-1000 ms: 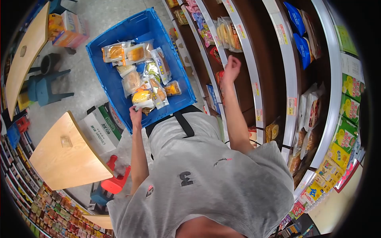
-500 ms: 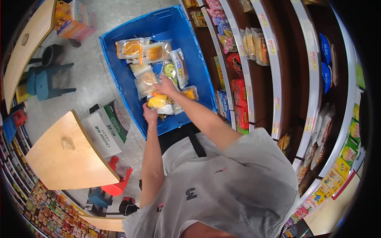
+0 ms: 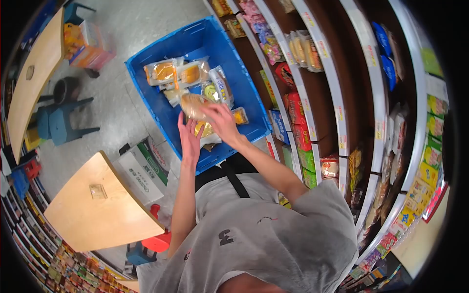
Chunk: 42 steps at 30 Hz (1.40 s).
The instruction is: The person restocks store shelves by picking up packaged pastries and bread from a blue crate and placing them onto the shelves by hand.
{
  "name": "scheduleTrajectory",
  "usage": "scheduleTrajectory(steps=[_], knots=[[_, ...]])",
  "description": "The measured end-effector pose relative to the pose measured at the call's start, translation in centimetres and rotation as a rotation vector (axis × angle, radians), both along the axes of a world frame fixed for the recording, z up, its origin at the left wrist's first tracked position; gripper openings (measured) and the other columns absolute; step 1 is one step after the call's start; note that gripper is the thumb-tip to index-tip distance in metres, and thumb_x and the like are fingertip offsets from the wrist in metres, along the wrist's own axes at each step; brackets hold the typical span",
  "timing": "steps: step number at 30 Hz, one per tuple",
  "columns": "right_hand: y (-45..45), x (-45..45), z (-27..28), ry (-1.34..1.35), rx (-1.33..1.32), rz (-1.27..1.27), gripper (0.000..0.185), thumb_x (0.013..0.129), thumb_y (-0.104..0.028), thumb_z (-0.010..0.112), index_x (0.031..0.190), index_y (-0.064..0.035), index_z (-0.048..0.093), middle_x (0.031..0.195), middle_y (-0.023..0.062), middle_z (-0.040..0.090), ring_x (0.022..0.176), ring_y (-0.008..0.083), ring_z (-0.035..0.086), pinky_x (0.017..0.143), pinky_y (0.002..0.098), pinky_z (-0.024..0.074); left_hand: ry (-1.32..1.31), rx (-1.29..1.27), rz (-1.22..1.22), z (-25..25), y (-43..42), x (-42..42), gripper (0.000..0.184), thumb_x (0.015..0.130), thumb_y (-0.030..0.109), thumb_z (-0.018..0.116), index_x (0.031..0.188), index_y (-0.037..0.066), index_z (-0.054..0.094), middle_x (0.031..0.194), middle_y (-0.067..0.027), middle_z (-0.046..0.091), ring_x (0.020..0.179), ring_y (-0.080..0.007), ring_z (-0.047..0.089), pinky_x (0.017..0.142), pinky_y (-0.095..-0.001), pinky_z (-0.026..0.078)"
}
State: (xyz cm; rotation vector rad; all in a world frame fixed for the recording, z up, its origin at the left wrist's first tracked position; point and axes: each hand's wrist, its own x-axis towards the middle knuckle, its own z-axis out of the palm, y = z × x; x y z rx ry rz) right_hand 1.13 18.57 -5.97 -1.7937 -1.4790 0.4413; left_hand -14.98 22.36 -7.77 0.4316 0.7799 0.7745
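My right hand [image 3: 223, 123] grips a wrapped bread [image 3: 193, 105] by its near side, lifted a little above the other packs and slightly blurred. Close under it, my left hand [image 3: 189, 141] has its fingers stretched out and apart; whether they touch the wrapper I cannot tell. A yellow pack [image 3: 205, 129] lies just beyond the left thumb. All this is inside a large blue crate [image 3: 243, 73]. Toward its far end lie two bread packs, one on the left [image 3: 161, 72] and one beside it [image 3: 190, 74], with a green-patterned pack [image 3: 210, 91] and a long white pack [image 3: 221, 86].
Shelves [image 3: 320, 44] of packaged snacks run along the right of the crate. To the left are a wooden tabletop [image 3: 102, 200], a cardboard box [image 3: 141, 176], blue stools [image 3: 63, 122] and a red stool [image 3: 159, 240]. A small pack [image 3: 239, 116] lies by the crate's right wall.
The wrapped bread has come up from among the packs into my right hand. My left hand has opened and moved in beside it. The view has shifted slightly.
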Motion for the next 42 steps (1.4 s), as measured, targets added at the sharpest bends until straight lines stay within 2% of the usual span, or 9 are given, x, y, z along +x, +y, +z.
scheduleTrajectory(steps=[5, 12, 14, 17, 28, 33, 39, 40, 42], knots=[[-6.4, 2.6, 9.8, -0.001, 0.017, 0.158, 0.044, 0.075, 0.002, 0.069, 0.118, -0.0082, 0.069, 0.124, 0.0091, 0.062, 0.119, 0.0323, 0.058, 0.102, 0.0415, 0.0478, -0.293, -0.092, -0.13, 6.5, 1.1, 3.6, 0.062, 0.101, 0.036, 0.052, 0.155, 0.019, 0.027, 0.156, -0.009, 0.036, 0.144, -0.0296, 0.034, 0.117, -0.0518, 0.029], [-14.6, 9.5, 11.5, 0.183, -0.001, -0.553, 0.04, 0.088, -0.015, 0.072, 0.126, -0.0062, 0.063, 0.124, 0.0122, 0.065, 0.118, 0.0264, 0.061, 0.103, 0.0364, 0.0459, -0.252, -0.395, -0.188, 5.3, -3.8, 7.8, 0.071, 0.086, 0.008, 0.053, 0.153, 0.017, 0.034, 0.149, -0.0101, 0.045, 0.135, -0.0309, 0.046, 0.114, -0.0518, 0.032], [-16.4, 11.6, 11.6, 1.172, -0.205, -0.59, 0.051, 0.092, -0.026, 0.072, 0.134, -0.0034, 0.055, 0.122, 0.0124, 0.066, 0.116, 0.0214, 0.061, 0.1, 0.0349, 0.0468, -0.225, -0.366, -0.225, 6.1, -5.5, 9.2, 0.071, 0.086, 0.009, 0.053, 0.153, 0.016, 0.033, 0.148, -0.0102, 0.045, 0.135, -0.031, 0.045, 0.114, -0.052, 0.033], [-19.1, 14.3, 10.0, 1.084, -0.477, -0.299, 0.056, 0.096, -0.034, 0.069, 0.138, -0.0039, 0.05, 0.12, 0.01, 0.066, 0.113, 0.0141, 0.06, 0.098, 0.0321, 0.0459, -0.209, -0.281, -0.346, 7.2, -7.5, 11.6, 0.068, 0.089, 0.011, 0.051, 0.154, 0.016, 0.033, 0.151, -0.0102, 0.043, 0.137, -0.0305, 0.044, 0.114, -0.0491, 0.035], [-26.8, 24.9, -1.6, 1.352, 0.549, -1.109, 0.047, 0.098, -0.022, 0.066, 0.14, -0.0107, 0.05, 0.139, 0.0063, 0.056, 0.127, 0.018, 0.055, 0.105, 0.036, 0.0464, 0.209, 0.109, -0.627, 6.4, -10.1, 17.7, 0.046, 0.102, 0.022, 0.051, 0.146, 0.011, 0.045, 0.148, -0.0129, 0.048, 0.136, -0.0261, 0.047, 0.111, -0.039, 0.04], [-26.5, 29.5, -4.5, 1.316, 0.629, -1.131, 0.048, 0.097, -0.017, 0.067, 0.141, -0.0151, 0.049, 0.138, 0.005, 0.057, 0.128, 0.0185, 0.052, 0.104, 0.036, 0.0466, 0.52, 1.103, -0.635, 6.4, -6.9, 23.8, 0.043, 0.094, 0.008, 0.06, 0.136, 0.009, 0.054, 0.142, -0.0167, 0.052, 0.13, -0.0327, 0.052, 0.109, -0.0381, 0.042], [-23.0, 36.3, -6.3, 1.705, 1.095, -1.143, 0.028, 0.099, -0.012, 0.058, 0.127, -0.0044, 0.057, 0.124, 0.0104, 0.063, 0.115, 0.0224, 0.061, 0.103, 0.0352, 0.0498, 0.599, 1.754, -0.646, 9.3, -3.9, 34.0, 0.049, 0.084, 0.002, 0.059, 0.133, 0.004, 0.054, 0.149, -0.0153, 0.043, 0.137, -0.0382, 0.043, 0.114, -0.0456, 0.036], [-24.4, 38.7, -11.5, 1.738, 1.221, -0.679, 0.032, 0.1, -0.016, 0.055, 0.128, -0.0013, 0.057, 0.121, 0.0143, 0.064, 0.114, 0.0245, 0.062, 0.105, 0.0378, 0.0506, 0.647, 1.848, -0.683, 9.8, -3.7, 35.4, 0.053, 0.083, 0.002, 0.059, 0.136, 0.004, 0.052, 0.151, -0.0144, 0.041, 0.139, -0.0378, 0.039, 0.115, -0.0481, 0.034], [-20.4, 38.7, -5.4, 1.619, 1.156, -0.785, 0.03, 0.101, -0.019, 0.055, 0.125, -0.0021, 0.058, 0.118, 0.0136, 0.065, 0.109, 0.0225, 0.063, 0.098, 0.0362, 0.0519, 0.71, 2.007, -0.721, 11.4, -3.4, 38.2, 0.061, 0.084, 0.008, 0.062, 0.143, 0.007, 0.045, 0.155, -0.0118, 0.036, 0.144, -0.0365, 0.032, 0.116, -0.0558, 0.03]])
